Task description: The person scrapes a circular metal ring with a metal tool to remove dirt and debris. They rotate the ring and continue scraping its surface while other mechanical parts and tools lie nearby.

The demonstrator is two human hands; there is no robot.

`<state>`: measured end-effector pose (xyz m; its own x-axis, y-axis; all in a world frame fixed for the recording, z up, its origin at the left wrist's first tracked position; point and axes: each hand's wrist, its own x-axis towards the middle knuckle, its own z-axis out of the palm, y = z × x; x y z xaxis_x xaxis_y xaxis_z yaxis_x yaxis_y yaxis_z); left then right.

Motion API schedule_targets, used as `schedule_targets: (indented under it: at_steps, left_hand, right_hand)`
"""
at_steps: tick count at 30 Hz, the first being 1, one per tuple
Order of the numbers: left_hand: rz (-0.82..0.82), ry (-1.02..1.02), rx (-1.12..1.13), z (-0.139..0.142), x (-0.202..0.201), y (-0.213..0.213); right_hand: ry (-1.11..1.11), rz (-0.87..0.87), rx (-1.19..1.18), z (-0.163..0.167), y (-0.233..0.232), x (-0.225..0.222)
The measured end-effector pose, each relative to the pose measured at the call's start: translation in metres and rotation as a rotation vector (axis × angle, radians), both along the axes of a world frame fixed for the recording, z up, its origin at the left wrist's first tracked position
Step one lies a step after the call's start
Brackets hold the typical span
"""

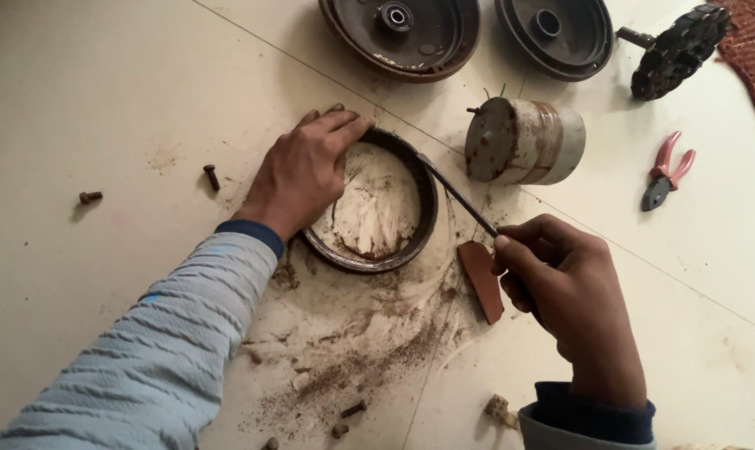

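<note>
Rusty steel ring (369, 200) lies flat on floor (102, 92) at centre, prob heavy, stiff & gritty, best held by rim: left hand (302, 175) clamps its 10 o'clock edge, right hand (565, 287) fisted round thin rod (459, 197) prying at 3 o'clock.

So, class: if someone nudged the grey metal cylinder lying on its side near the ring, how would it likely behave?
The cylinder lies on its curved side on smooth floor tiles, so it would probably roll. Its thick, rusty metal body suggests it is heavy for its size and rigid. The worn surface probably gives fair grip.
</note>
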<state>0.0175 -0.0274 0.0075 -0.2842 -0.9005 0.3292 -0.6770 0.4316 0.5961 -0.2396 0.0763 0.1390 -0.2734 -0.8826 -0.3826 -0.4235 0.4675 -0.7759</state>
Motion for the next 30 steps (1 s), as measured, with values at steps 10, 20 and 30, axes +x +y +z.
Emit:
schedule_targets:
  at_steps: [10, 20, 30]
  left_hand:
    - [-0.002, -0.016, 0.004, -0.002, 0.002, -0.001]
    - [-0.017, -0.071, 0.001, -0.007, 0.001, -0.003]
    - [0.005, 0.04, 0.051, 0.005, 0.005, 0.002]
  right_hand:
    - [0.032, 0.032, -0.032, -0.003, -0.001, 0.003]
    - [0.259, 0.245, -0.362, -0.015, -0.01, 0.028]
    - [-0.166, -0.077, -0.196, -0.026, 0.0, 0.013]
